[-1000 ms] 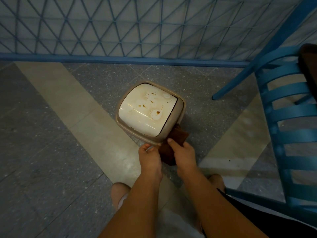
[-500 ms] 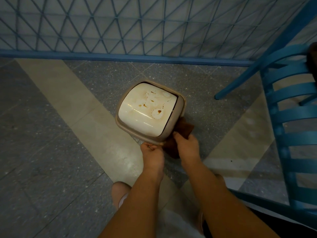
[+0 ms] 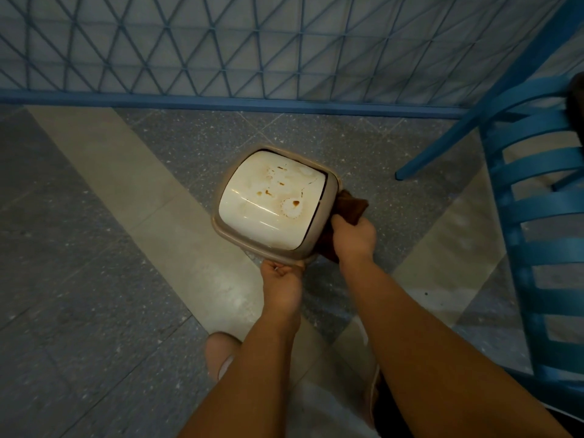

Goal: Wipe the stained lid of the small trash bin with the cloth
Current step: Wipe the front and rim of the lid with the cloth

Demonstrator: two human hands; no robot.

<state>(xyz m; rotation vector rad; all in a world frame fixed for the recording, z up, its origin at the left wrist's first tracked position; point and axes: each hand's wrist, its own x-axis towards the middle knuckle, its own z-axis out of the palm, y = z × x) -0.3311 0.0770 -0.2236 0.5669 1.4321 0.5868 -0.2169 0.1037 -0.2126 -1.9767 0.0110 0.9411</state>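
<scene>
Two hands, right hand gripping cloth, left hand gripping bin rim

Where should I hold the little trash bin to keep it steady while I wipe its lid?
Grip the bin's tan rim at its near edge, from your side, as the left hand does. The rim juts beyond the lid, leaving the stains uncovered.

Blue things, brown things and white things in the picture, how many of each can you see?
Blue: 2, the chair and the fence.
Brown: 1, the cloth gripped by the right hand.
White: 1, the stained lid on the trash bin, whose rim the left hand holds.
Total: 4.
</scene>
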